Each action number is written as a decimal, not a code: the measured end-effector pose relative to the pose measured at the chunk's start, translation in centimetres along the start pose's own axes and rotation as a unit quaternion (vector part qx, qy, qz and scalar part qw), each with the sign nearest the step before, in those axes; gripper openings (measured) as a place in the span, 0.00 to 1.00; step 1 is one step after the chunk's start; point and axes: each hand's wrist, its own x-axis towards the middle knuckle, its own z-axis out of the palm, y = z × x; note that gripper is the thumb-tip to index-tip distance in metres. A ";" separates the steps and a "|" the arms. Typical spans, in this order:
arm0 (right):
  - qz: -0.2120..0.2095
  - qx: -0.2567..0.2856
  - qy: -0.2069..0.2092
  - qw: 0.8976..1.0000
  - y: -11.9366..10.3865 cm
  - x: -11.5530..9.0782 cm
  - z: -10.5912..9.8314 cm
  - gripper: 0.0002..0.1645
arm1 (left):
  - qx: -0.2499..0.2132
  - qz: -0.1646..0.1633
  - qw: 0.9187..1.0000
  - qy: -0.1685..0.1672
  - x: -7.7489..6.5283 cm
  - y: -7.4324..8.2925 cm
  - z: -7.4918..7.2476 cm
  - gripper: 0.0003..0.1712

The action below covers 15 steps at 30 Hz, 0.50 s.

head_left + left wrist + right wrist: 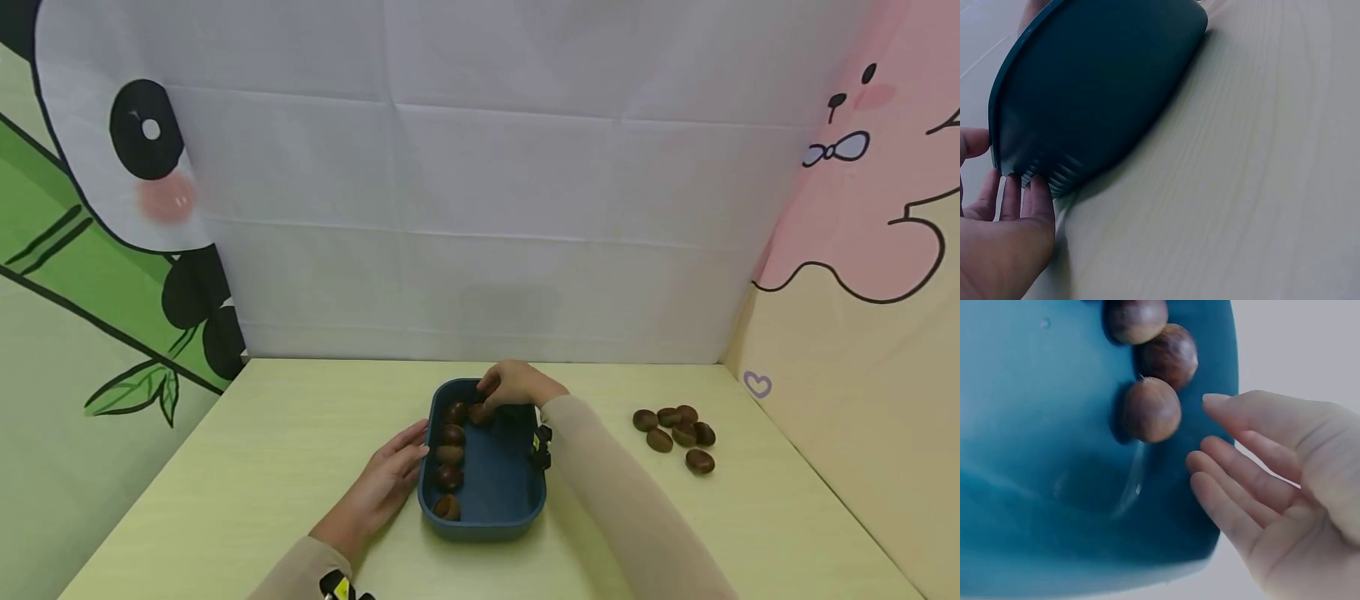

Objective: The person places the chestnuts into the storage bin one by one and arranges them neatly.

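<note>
A blue rectangular tray (498, 483) stands on the table with several brown chestnuts (450, 455) in a row along its left side. One more chestnut (480, 414) lies beside the far end of that row. My right hand (517, 385) reaches over the tray's far end. In the right wrist view its fingers are spread, with nothing between thumb and fingertips, a short way from the nearest chestnut (1152, 411). My left hand (390, 479) rests its extended fingers against the tray's left outer wall; the left wrist view shows the fingertips (1041, 187) at that wall.
To the right of the tray, several loose chestnuts (683, 434) lie in a group on the pale table (300, 433). A white sheet (495, 183) hangs behind the table, and painted walls stand on both sides.
</note>
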 end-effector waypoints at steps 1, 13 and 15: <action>-0.004 -0.002 -0.003 1.000 0.1 -0.1 -0.3 0.22 | 0.000 0.001 1.000 -0.002 0.0 0.0 0.0 0.32; -0.057 -0.007 -0.023 0.998 2.1 -3.1 -3.5 0.22 | -0.001 0.006 1.000 -0.012 0.0 -0.1 -0.1 0.33; -0.061 -0.002 -0.021 0.998 2.7 -3.9 -4.0 0.22 | -0.003 0.007 1.000 -0.010 -0.1 -0.2 -0.1 0.33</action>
